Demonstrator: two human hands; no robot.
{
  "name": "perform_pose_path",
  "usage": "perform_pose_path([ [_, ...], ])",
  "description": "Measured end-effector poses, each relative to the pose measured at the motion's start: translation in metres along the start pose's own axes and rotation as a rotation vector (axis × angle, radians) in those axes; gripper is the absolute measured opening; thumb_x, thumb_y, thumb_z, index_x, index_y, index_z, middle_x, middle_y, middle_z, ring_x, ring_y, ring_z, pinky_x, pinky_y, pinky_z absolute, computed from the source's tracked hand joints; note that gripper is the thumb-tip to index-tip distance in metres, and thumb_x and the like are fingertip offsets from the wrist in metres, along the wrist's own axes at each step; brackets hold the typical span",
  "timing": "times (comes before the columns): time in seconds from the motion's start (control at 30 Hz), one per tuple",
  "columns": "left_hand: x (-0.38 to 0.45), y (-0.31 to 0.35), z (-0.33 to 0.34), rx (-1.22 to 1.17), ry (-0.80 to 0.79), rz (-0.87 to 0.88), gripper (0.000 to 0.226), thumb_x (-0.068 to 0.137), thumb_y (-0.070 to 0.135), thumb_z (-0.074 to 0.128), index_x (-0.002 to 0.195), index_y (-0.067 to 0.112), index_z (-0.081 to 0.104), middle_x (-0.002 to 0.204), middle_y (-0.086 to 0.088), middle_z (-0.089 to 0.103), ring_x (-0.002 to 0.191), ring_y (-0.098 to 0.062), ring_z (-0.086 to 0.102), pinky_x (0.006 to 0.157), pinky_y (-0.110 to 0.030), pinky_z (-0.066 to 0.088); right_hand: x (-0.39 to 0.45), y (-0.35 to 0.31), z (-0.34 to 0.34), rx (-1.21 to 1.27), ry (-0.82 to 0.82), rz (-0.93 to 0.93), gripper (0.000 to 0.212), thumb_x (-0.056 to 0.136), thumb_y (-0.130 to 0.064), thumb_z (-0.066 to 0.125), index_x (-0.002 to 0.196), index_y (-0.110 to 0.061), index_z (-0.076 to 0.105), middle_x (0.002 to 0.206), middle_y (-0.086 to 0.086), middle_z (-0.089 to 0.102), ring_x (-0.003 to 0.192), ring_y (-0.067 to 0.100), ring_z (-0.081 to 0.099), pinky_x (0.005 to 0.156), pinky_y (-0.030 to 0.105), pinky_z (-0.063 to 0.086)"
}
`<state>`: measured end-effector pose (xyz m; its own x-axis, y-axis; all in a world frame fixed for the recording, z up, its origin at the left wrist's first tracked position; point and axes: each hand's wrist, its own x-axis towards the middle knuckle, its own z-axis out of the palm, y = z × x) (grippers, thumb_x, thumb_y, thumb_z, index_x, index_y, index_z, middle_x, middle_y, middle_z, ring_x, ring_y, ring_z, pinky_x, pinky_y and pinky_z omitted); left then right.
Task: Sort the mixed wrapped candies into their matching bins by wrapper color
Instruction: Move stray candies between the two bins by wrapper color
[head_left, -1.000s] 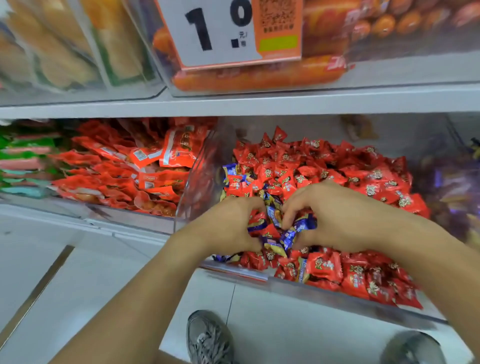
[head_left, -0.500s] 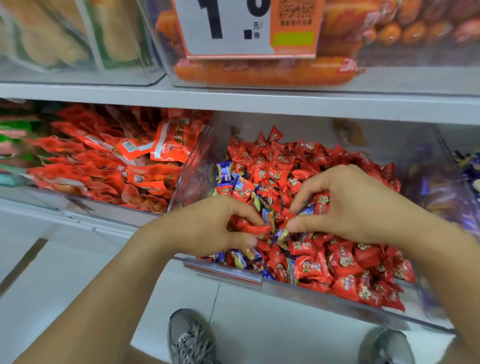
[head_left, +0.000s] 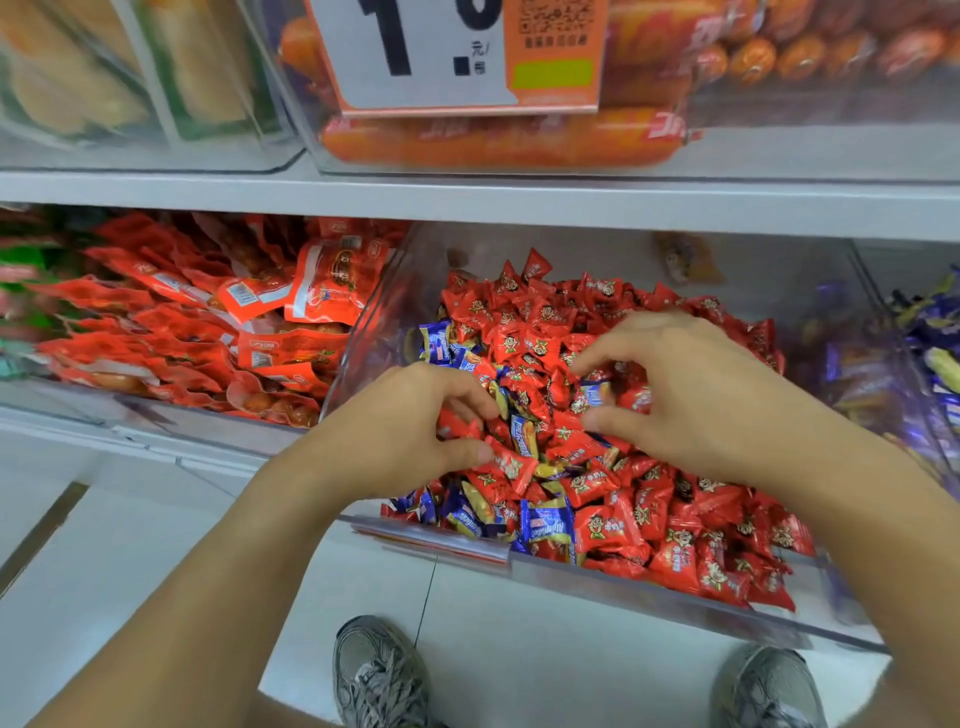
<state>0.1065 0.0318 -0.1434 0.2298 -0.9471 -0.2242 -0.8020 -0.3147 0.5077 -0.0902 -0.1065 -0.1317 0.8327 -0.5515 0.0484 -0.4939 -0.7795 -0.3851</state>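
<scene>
A clear bin (head_left: 639, 587) on the lower shelf holds a heap of red wrapped candies (head_left: 545, 317). Blue wrapped candies (head_left: 545, 522) are mixed in, mostly along its front left and left wall. My left hand (head_left: 410, 431) rests on the heap's left side, fingers and thumb curled around a few red candies. My right hand (head_left: 696, 395) hovers over the middle of the heap with thumb and forefinger spread. A small blue candy (head_left: 597, 392) lies in the gap between them, and I cannot tell whether they touch it.
A neighbouring bin (head_left: 930, 338) on the right holds blue and purple candies. On the left, a bin of orange-red snack packs (head_left: 218, 322). The upper shelf edge (head_left: 467, 202) and a price tag (head_left: 441, 57) hang above. My shoes (head_left: 379, 675) stand on the white floor.
My right hand's pinch has opened and the hand has shifted up and right over the heap. My left hand stays curled on red candies, now a little further from the right hand.
</scene>
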Motion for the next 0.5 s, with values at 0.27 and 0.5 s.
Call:
perform_pose_path([
  [0.27, -0.001, 0.016, 0.020, 0.169, -0.009, 0.160, 0.055, 0.061, 0.050, 0.086, 0.110, 0.033, 0.065, 0.098, 0.016, 0.057, 0.084, 0.001, 0.051, 0.080, -0.024, 0.046, -0.006, -0.014, 0.019, -0.019, -0.282, -0.172, 0.050, 0.069, -0.059, 0.079, 0.112, -0.037, 0.064, 0.099, -0.016, 0.051, 0.078, -0.002, 0.043, 0.073, 0.023, 0.040],
  [0.5, 0.008, 0.001, 0.015, 0.199, 0.053, 0.061, 0.020, 0.080, 0.017, 0.074, 0.098, 0.027, 0.070, 0.082, 0.012, 0.065, 0.062, 0.004, 0.052, 0.058, -0.006, 0.037, -0.005, -0.004, 0.016, -0.009, -0.248, -0.142, 0.009, 0.085, -0.036, 0.074, 0.093, -0.032, 0.073, 0.083, -0.020, 0.054, 0.074, -0.002, 0.052, 0.062, 0.009, 0.033],
])
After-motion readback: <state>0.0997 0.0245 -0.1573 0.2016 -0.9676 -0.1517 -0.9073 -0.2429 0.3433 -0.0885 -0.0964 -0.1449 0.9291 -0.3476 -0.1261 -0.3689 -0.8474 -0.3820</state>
